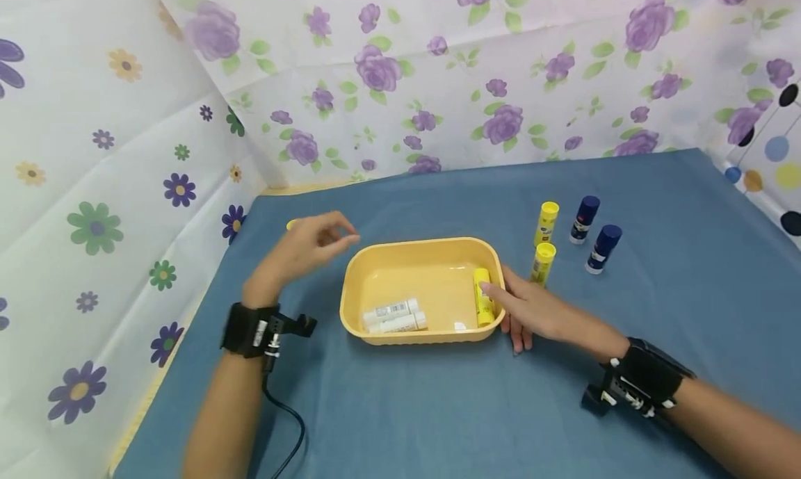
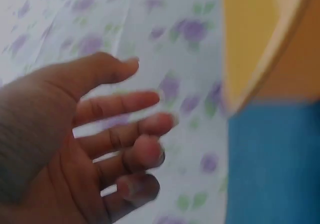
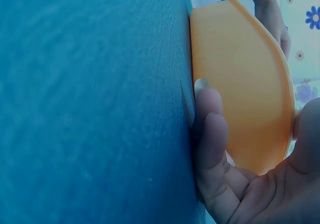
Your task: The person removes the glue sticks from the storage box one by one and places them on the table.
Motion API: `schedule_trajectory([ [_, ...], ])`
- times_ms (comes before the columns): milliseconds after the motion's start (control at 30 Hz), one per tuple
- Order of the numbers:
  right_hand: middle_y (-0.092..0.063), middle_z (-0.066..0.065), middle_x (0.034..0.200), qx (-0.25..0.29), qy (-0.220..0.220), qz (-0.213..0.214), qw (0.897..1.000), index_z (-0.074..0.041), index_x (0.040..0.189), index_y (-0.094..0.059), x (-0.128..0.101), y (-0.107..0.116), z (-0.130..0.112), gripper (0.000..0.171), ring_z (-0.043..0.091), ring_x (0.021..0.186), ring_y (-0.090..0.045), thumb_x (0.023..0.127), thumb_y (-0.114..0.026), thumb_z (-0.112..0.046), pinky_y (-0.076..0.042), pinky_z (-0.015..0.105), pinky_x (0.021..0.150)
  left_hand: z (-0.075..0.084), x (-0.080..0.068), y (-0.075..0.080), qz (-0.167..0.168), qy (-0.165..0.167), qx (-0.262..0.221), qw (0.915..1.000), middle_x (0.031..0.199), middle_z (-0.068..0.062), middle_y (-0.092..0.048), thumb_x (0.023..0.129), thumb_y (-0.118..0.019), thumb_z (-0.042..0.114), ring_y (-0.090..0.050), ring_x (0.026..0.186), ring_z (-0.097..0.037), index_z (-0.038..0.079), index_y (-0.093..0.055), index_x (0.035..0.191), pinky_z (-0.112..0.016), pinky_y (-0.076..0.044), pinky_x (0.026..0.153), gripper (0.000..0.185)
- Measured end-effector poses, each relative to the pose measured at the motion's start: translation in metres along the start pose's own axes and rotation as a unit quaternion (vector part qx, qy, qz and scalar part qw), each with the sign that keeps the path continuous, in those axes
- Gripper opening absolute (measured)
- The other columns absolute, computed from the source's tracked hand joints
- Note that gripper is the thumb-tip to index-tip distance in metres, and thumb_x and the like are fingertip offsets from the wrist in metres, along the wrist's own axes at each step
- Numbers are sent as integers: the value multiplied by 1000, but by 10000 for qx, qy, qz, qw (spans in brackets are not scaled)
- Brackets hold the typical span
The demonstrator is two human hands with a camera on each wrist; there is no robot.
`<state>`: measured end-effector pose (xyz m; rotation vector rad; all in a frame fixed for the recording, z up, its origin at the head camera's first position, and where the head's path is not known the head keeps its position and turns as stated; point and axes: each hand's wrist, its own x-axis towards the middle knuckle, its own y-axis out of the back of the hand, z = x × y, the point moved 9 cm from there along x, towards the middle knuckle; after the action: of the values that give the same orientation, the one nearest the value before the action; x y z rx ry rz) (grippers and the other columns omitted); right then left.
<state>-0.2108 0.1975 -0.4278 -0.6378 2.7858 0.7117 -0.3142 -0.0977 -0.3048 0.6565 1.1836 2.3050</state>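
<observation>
Step in hand: the look of it is that glue sticks are being gathered into the shallow yellow plastic tray (image 1: 375, 270); the yellow glue stick (image 1: 482, 297) lying against the tray's right inner wall seems just set down.
Right hand (image 1: 532, 311): fingers nearly straight, index tip on the yellow stick, the other fingers resting against the tray's outer right wall and the blue cloth-covered table (image 1: 657, 326); it grips nothing.
Left hand (image 1: 306, 246): raised above the cloth left of the tray, fingers loosely spread, holding nothing.
Next move, as I judge it: reaching right for a stick standing upright and pinching it by the body.
Waiting: two yellow-capped glue sticks (image 1: 545, 242) and two dark-blue-capped glue sticks (image 1: 594, 237), upright, near the tray's right side.
Already in: two white glue sticks (image 1: 394, 316) lying side by side at the tray's near-left.
</observation>
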Motion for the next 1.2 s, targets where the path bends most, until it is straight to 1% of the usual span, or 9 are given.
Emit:
schedule_trajectory([
  [100,-62,16,78,-50,-20,13,10000,-20,158,-16,0,-1,2,68,33,50,-65,106,-41,-56,-53,45,46,18,9,-31,-424,-417,-35,9982,82,-1,-65,102,-64,29,-54,63,-15,17,-71,106,-33,-45,61,14],
  [200,-62,15,77,-115,16,30,9999,-19,157,-16,1,2,0,67,32,50,-65,106,-41,-55,-53,45,46,25,16,-54,-617,-510,102,9967,80,3,-63,101,-64,30,-52,62,-14,19,-70,103,-32,-44,60,13],
  [267,-62,15,77,-110,85,51,9999,-18,157,-17,3,0,-1,67,32,50,-65,107,-41,-54,-53,45,46,24,17,-66,-677,-443,300,9963,81,5,-63,100,-66,30,-53,64,-12,19,-70,100,-32,-45,61,11],
  [400,-61,13,76,-229,227,181,9993,-16,155,-22,2,5,-5,63,31,48,-64,107,-44,-50,-53,45,44,22,23,-84,-754,-417,897,9922,79,6,-63,96,-71,35,-54,66,-9,20,-67,96,-30,-44,62,16],
  [533,-61,12,75,-337,197,133,9991,-12,152,-23,0,6,-6,59,31,49,-64,108,-46,-44,-52,45,44,23,23,-102,-1058,-461,1422,9831,71,7,-55,94,-72,42,-49,61,-9,18,-63,93,-29,-36,57,25],
  [700,-62,11,75,-444,120,26,9989,-9,148,-26,2,-1,-5,54,30,49,-64,108,-45,-40,-52,44,45,19,16,-113,-1346,-363,1649,9764,61,6,-39,97,-67,42,-37,52,-10,18,-54,75,-29,-24,54,34],
  [800,-62,11,76,-460,112,23,9989,-10,148,-26,3,-1,-4,54,30,50,-64,108,-45,-41,-52,44,45,21,15,-115,-1422,-429,1469,9779,60,7,-38,98,-64,42,-35,51,-9,20,-51,72,-28,-23,54,38],
  [933,-62,12,76,-444,93,3,9990,-10,146,-27,4,-1,-3,52,30,50,-64,108,-44,-40,-52,44,45,26,15,-116,-1646,-613,843,9808,61,5,-42,98,-65,44,-37,51,-10,18,-53,73,-28,-25,55,38],
  [1200,-62,13,75,-404,209,1,9990,-8,146,-29,4,1,-5,50,30,49,-63,109,-44,-38,-52,45,44,30,10,-122,-2458,-358,-174,9685,73,4,-61,90,-75,50,-56,65,-14,23,-67,86,-29,-42,62,28],
])
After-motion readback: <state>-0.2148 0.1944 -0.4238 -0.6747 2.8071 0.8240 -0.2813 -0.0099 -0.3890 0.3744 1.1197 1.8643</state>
